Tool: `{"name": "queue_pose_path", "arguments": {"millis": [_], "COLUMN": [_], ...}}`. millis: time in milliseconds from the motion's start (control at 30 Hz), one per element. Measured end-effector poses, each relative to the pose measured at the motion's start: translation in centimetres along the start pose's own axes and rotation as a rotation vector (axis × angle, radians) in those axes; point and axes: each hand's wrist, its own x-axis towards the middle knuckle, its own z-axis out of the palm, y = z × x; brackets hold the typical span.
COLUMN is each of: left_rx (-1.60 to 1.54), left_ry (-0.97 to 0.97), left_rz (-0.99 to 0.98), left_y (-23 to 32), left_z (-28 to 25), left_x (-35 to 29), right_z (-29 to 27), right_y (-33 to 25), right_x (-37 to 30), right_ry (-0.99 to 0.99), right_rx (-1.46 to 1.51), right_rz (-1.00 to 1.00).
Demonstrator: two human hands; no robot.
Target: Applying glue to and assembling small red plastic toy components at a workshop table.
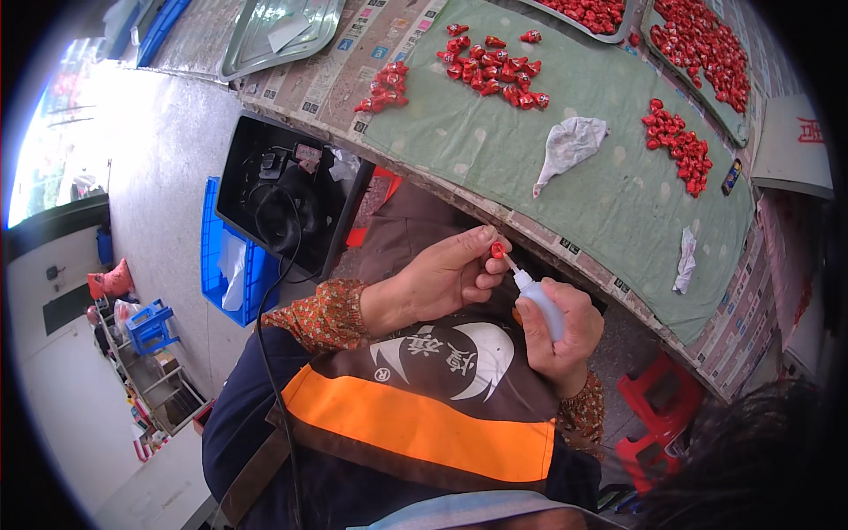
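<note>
Between the thumb and fingers of my left hand [448, 276] is a small shiny red piece [498, 251], its hollow side turned toward the right. My right hand [564, 331] is wrapped round a pale squeeze bottle [541, 305], whose thin nozzle tip meets or nearly meets the red piece. Both hands are above my lap, just short of the table edge. On the green cloth [442, 141] lie several similar red pieces in groups: one cluster [490, 69] at the far middle, a smaller one [386, 88] to its left and another [678, 146] at the right.
A crumpled white cloth [570, 148] and a smaller white scrap [685, 261] lie on the green cloth. Trays of red pieces [702, 49] stand at the far right, a metal tray [281, 40] at the far left. A black bin [291, 194] is left of me, a red stool [658, 397] at right.
</note>
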Motion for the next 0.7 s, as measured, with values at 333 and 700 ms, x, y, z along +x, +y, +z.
{"name": "queue_pose_path", "arguments": {"millis": [333, 700], "left_rx": [-0.018, 0.121], "left_ry": [0.028, 0.109], "left_rz": [-0.011, 0.104], "left_y": [0.02, -0.04], "left_z": [0.12, 0.69], "left_x": [-0.18, -0.49], "right_z": [0.29, 0.23], "right_y": [0.46, 0.39], "right_x": [0.26, 0.22], "right_ry": [0.025, 0.024], "right_rx": [-0.013, -0.053], "right_rz": [-0.048, -0.046]}}
